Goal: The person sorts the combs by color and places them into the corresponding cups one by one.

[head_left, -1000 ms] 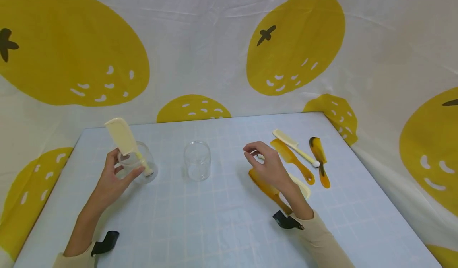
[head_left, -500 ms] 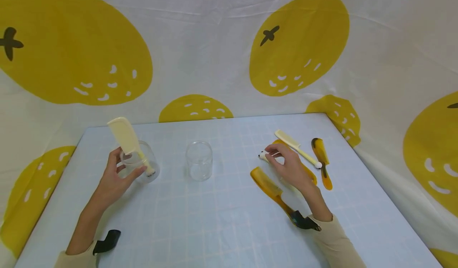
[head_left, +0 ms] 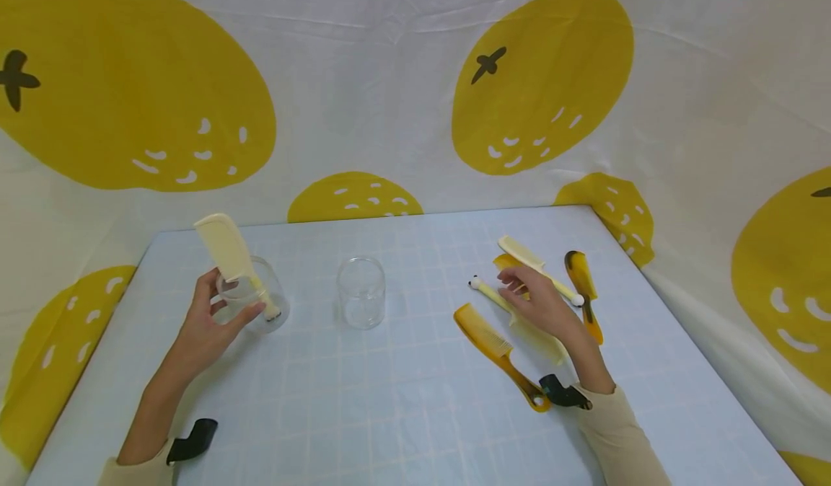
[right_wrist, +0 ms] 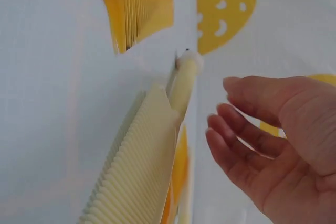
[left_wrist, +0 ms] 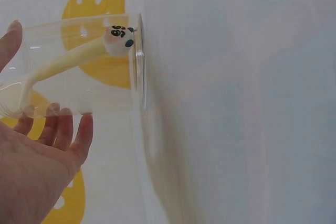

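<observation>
My left hand (head_left: 208, 331) grips a clear glass (head_left: 275, 284) from its left side, thumb and fingers around the wall. In that glass leans a cream comb (head_left: 223, 244), teeth end up; its panda-head handle (left_wrist: 116, 40) is low inside in the left wrist view. My right hand (head_left: 545, 309) hovers over the combs at the right, fingers slightly bent and holding nothing. Under and beside it lies a cream comb (head_left: 539, 338) with a white-headed handle, seen close in the right wrist view as a toothed comb (right_wrist: 139, 161). An amber comb (head_left: 483, 331) lies to its left.
A second clear glass (head_left: 361, 295) stands at the middle of the table (head_left: 363, 414). Behind the right hand are another amber comb (head_left: 505, 262), partly hidden, and a cream comb (head_left: 519, 250). A dark-and-amber comb (head_left: 580, 277) lies farthest right.
My right hand has moved right, off the white handle end by its fingertips, leaving more of that cream comb uncovered. My left hand keeps its grip on the glass.
</observation>
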Demonstrator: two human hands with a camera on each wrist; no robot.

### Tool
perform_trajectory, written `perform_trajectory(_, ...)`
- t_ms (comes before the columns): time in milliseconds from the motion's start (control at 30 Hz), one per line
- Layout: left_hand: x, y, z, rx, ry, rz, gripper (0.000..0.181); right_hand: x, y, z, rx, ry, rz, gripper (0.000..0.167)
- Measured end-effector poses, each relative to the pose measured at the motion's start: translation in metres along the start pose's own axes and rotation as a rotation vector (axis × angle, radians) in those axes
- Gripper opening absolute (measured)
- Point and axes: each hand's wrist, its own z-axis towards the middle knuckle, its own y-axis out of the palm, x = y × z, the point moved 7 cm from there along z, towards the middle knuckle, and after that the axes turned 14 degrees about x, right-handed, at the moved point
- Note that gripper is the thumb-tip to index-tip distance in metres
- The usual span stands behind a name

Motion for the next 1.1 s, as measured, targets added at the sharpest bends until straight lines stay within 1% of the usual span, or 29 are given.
perform_trajectory(133,0.0,0.0,0.0,0.001,0.003,0.004,0.092,0.01,0.003,-0.002,-0.082,0.056,-0.024,0.024)
perform_trajectory(233,-0.001,0.0,-0.001,0.002,0.004,0.007,0.091,0.015,0.005,-0.003,-0.131,0.083,-0.044,0.024)
perform_trajectory(567,0.0,0.0,-0.001,0.002,0.0,0.0,0.091,0.027,0.013,-0.011,-0.258,0.159,-0.07,0.023)
perform_trajectory(667,-0.001,0.0,0.0,-0.001,-0.003,-0.001,0.092,0.028,0.014,-0.012,-0.264,0.153,-0.077,0.023)
perform_trajectory(900,0.0,0.0,-0.001,-0.004,-0.006,-0.004,0.091,0.023,0.015,-0.011,-0.213,0.13,-0.075,0.018)
perform_trajectory(1100,0.002,0.0,0.0,-0.005,-0.007,0.0,0.091,0.021,0.017,-0.01,-0.192,0.148,-0.055,0.017)
